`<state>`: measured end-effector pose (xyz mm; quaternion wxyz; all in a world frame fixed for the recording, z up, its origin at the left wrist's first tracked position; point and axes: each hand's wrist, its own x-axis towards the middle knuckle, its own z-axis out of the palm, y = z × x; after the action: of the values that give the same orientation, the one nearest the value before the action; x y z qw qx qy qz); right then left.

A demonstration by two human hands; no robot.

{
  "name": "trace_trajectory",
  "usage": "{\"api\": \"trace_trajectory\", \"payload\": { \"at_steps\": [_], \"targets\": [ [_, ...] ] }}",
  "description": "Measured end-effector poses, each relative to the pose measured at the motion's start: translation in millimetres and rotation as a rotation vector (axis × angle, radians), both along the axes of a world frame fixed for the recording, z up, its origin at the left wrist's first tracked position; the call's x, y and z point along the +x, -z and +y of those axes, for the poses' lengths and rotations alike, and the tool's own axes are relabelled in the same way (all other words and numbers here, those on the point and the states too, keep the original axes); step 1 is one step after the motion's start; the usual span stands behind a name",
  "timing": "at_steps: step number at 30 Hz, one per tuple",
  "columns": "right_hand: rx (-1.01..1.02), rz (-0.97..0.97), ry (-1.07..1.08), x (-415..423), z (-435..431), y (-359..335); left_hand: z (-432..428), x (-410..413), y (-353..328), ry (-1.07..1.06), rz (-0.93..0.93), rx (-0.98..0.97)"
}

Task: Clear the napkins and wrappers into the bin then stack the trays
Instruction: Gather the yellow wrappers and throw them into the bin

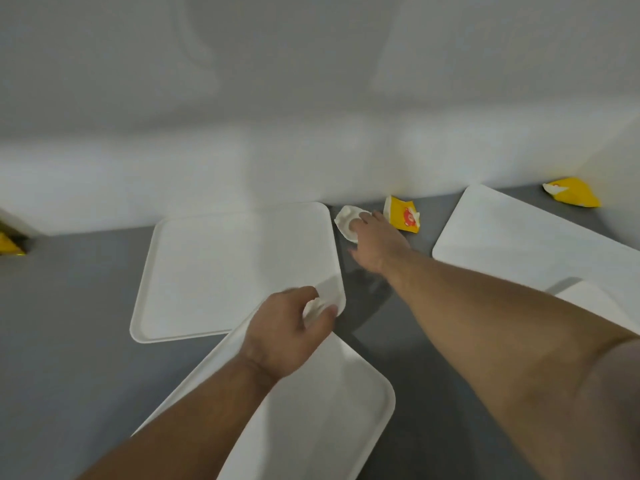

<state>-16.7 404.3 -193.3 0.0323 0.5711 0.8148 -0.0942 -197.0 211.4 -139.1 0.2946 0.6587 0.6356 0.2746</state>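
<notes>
Though in L fingers (328, 314), napkin (312, 308) indistinct.

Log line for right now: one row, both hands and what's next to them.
left hand grips crumpled napkin | right hand touches wall-side napkin | yellow wrapper beside it | bin not in view

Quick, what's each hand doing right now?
Left hand: holding a crumpled napkin.
Right hand: fingers on a second napkin; grip cannot be told.

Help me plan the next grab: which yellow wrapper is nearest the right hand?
The middle wrapper, just beyond the right hand; the left wrapper and right wrapper lie far off at the edges.
</notes>
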Motion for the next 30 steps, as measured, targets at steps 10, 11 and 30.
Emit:
{"api": "trace_trajectory", "payload": {
  "at_steps": [10,11,30],
  "targets": [
    [-0.075,0.014,0.007,44,-99,-18,4,10,4,-0.071,0.101,-0.052],
    [-0.085,0.009,0.022,51,-109,-22,5,15,4,-0.075,0.114,-0.059],
    [0.373,0.606,0.948,303,-413,-89,-88,287,-24,0.417,-0.500,-0.154]
  ]
}}
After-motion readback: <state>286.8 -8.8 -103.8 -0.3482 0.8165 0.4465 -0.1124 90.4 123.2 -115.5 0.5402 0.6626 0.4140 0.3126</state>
